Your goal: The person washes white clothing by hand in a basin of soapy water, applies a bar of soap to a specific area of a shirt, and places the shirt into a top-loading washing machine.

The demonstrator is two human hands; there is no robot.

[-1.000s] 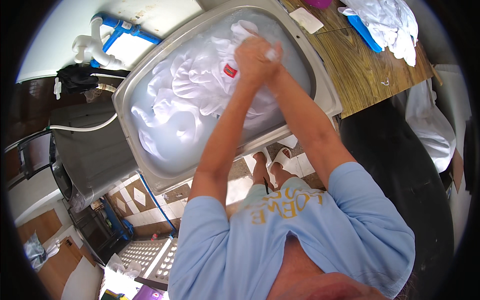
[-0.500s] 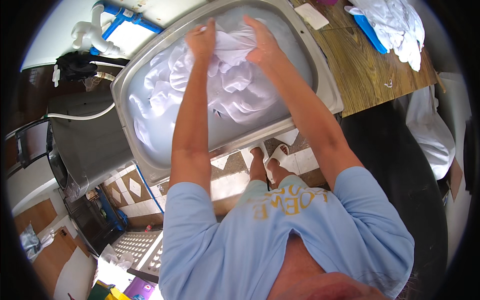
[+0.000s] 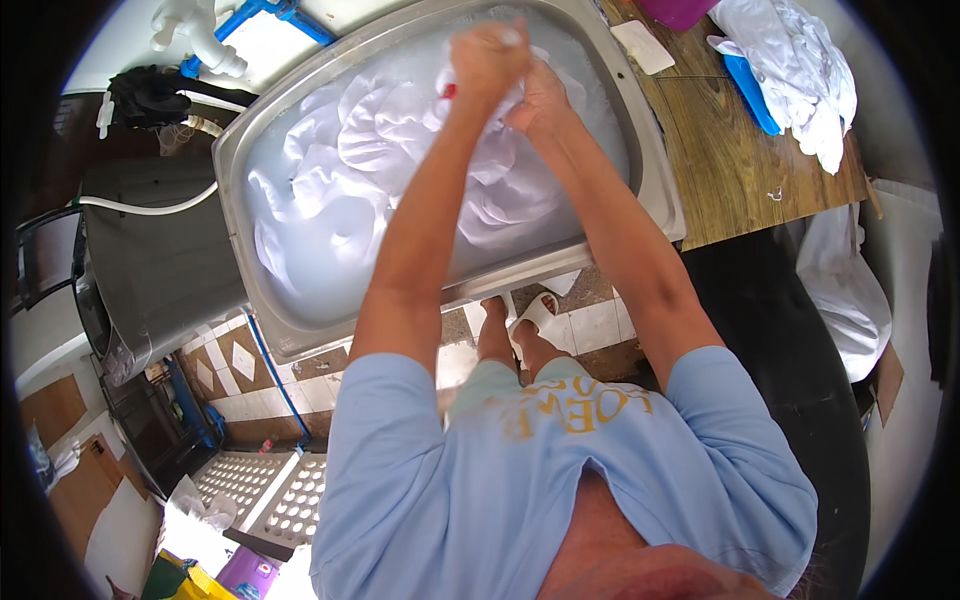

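Note:
White wet cloth (image 3: 385, 135) lies bunched in cloudy water in a metal sink (image 3: 655, 185). Over the sink's far side, my left hand (image 3: 490, 65) is closed in a fist on a gathered part of the cloth. Just right of it and partly behind it, my right hand (image 3: 543, 98) grips the cloth too, its fingers partly hidden. Both hands are close together, touching or nearly so. A small red spot (image 3: 449, 91) shows on the cloth beside my left wrist.
Right of the sink, a wooden counter (image 3: 720, 190) bears a pale flat piece (image 3: 643, 47), a blue item (image 3: 750, 95) and a heap of white cloth (image 3: 795, 70). White and blue pipes (image 3: 265, 12) stand at the back left. A grey appliance (image 3: 165, 235) adjoins the sink's left side.
My left hand has moved right across the cloth, up against my right hand. The stretch of cloth between them has been bunched up. My right hand has shifted slightly right and down.

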